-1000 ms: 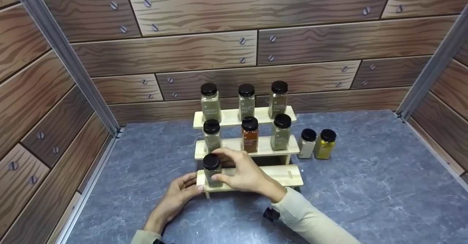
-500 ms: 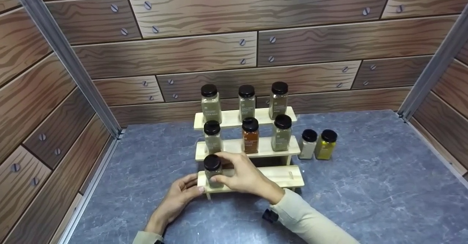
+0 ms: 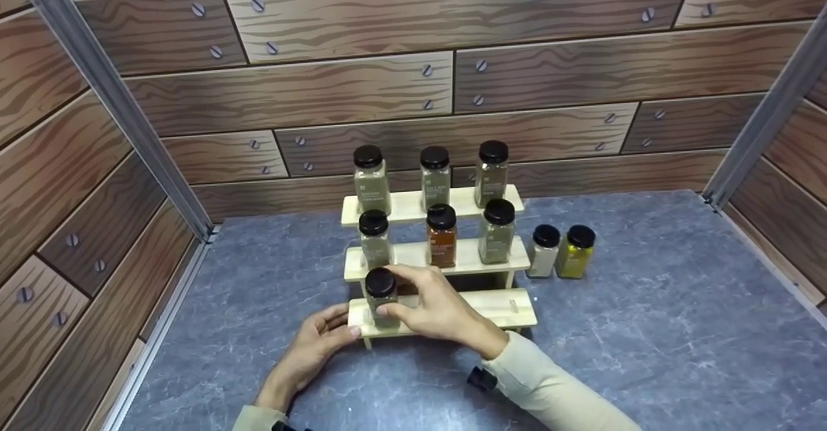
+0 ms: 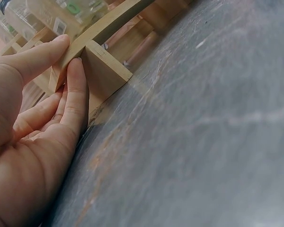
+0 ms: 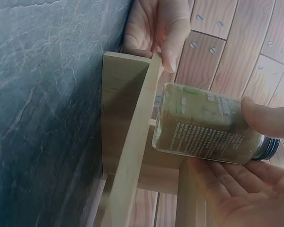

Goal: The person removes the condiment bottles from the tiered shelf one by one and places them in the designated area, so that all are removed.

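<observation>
At the left end of the bottom tier of a pale wooden spice rack [image 3: 452, 315], my right hand [image 3: 436, 305] holds a black-lidded spice jar [image 5: 203, 125] between thumb and fingers. The jar holds greenish-brown powder, and its base is at the shelf board; whether it touches is unclear. My left hand [image 3: 316, 347] pinches the left end of that same board, thumb on top and fingers below, as the left wrist view shows. An orange-red spice jar [image 3: 442, 240] stands mid-rack, between a left jar [image 3: 376, 247] and a right jar [image 3: 497, 237].
Several jars, among them a middle one [image 3: 435, 182], line the top tier. Right of the rack, a pale jar [image 3: 543, 256] and a yellow jar [image 3: 574, 256] stand on the grey marbled table [image 3: 646, 327]. Wood-patterned walls [image 3: 362, 88] enclose the back and sides.
The jar in my right hand has shifted slightly to the right along the bottom tier. My left hand keeps its hold on the rack's end.
</observation>
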{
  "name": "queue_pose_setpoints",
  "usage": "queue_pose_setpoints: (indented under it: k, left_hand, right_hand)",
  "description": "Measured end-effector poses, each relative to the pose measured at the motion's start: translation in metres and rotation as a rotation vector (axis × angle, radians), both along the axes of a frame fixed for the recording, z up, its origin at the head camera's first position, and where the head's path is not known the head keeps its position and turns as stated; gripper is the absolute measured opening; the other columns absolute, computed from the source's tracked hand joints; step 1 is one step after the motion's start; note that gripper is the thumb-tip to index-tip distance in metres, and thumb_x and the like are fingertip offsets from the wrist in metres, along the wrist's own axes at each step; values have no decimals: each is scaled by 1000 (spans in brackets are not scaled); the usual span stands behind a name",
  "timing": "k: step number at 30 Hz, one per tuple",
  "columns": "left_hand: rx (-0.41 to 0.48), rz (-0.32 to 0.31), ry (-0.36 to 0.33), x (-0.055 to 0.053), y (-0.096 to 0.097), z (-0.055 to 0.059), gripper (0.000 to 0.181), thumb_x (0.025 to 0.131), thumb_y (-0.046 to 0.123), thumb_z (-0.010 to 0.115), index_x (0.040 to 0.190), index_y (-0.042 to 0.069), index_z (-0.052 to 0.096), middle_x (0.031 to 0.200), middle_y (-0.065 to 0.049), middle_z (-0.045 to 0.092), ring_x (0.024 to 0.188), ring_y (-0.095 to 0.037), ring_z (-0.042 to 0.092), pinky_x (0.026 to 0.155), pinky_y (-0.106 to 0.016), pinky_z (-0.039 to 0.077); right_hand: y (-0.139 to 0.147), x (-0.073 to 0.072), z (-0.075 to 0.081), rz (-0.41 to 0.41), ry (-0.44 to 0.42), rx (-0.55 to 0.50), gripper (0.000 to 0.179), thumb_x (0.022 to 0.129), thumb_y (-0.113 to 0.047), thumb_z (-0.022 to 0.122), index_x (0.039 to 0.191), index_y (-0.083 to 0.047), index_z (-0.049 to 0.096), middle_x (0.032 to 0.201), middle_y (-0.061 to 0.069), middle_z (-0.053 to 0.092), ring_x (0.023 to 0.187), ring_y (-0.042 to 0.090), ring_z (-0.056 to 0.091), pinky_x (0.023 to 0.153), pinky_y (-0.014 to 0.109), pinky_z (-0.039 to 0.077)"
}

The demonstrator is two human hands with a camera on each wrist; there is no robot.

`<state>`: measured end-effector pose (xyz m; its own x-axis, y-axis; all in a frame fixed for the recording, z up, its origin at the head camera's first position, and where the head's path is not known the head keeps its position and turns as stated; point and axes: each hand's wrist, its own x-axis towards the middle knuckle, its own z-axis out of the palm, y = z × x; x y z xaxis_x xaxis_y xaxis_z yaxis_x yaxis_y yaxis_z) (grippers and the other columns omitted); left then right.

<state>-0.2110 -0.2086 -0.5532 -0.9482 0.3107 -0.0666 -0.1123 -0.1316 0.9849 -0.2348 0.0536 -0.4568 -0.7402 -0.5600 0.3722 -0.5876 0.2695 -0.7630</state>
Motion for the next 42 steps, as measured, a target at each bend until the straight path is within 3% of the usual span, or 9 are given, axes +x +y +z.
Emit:
queue_pose_setpoints:
  k: [16,22,32,42]
  left_hand:
    - [-2,5,-6,0,1,-1,75,98,3,71,155,-22,29,150,-35,53,122,-21,68,109,-30,57]
    - [-4,6,-6,-1,1,-1,75,98,3,71,155,-22,30,150,-35,52,122,-20,67,108,-30,58]
    - [2,-3,1,0,0,-1,74,99,2,71,155,-22,30,149,-35,52,121,-20,68,107,-30,58]
    - [-12,-10,11,-1,0,-3,74,99,3,72,155,-22,31,149,-36,52,121,-20,67,106,-30,58]
  right_hand:
    - [38,10,16,-26,55,-32,50,89,-21,87,136,-13,70,128,-3,77,118,14,72,112,40,56]
    - [57,13,22,-42,73,-36,51,89,-19,87,135,-9,69,127,1,77,116,17,73,111,41,57]
    - [92,14,30,-41,43,-92,55,87,-10,88,137,-1,68,125,12,77,109,23,76,100,32,63]
    - [125,15,33,-85,54,-96,54,84,-3,88,134,3,68,121,15,77,102,20,78,92,33,66]
